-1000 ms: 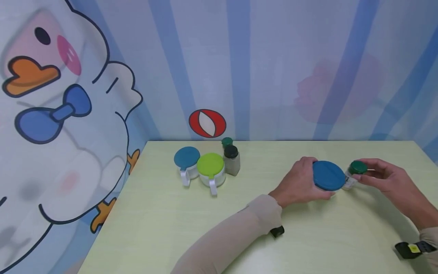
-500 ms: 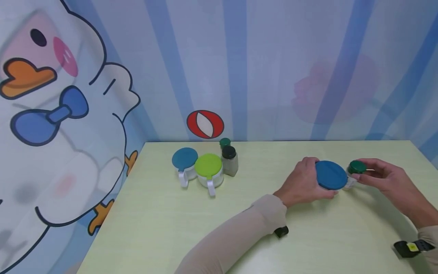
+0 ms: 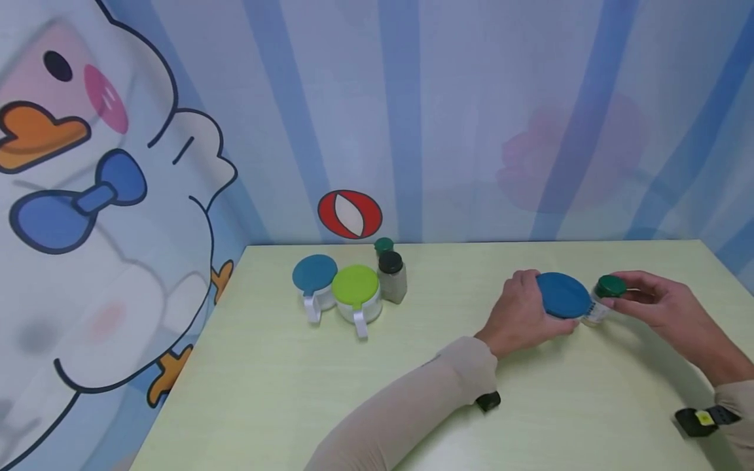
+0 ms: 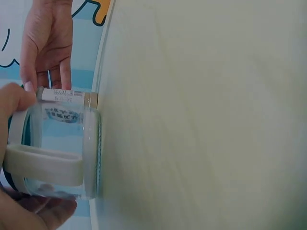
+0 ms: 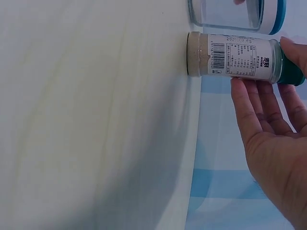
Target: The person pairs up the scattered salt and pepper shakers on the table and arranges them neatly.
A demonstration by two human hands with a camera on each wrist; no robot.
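In the head view my left hand (image 3: 524, 313) grips a glass jar with a round blue lid (image 3: 562, 295). The left wrist view shows its clear body (image 4: 60, 127) and white handle (image 4: 44, 165), fingers and thumb around the lid end, base right at the tabletop. Close beside it, my right hand (image 3: 662, 306) holds a spice bottle by its green cap (image 3: 610, 286), thumb on one side and fingers on the other. A printed label (image 5: 240, 56) wraps the bottle, and light brown powder (image 5: 195, 53) lies in its bottom. Both containers stand upright.
Left of centre on the pale table (image 3: 283, 405) stand a blue-lidded jar (image 3: 315, 273), a green-lidded jar (image 3: 356, 285), a black-capped shaker (image 3: 391, 278) and, partly hidden behind it, a green-capped bottle (image 3: 383, 244). A patterned cloth wall (image 3: 459, 131) rises at the back edge.
The jar in my left hand shifts slightly right, then its lid comes level, showing more of the bottle's label. My right hand stays almost still on the bottle. The head view drifts slightly.
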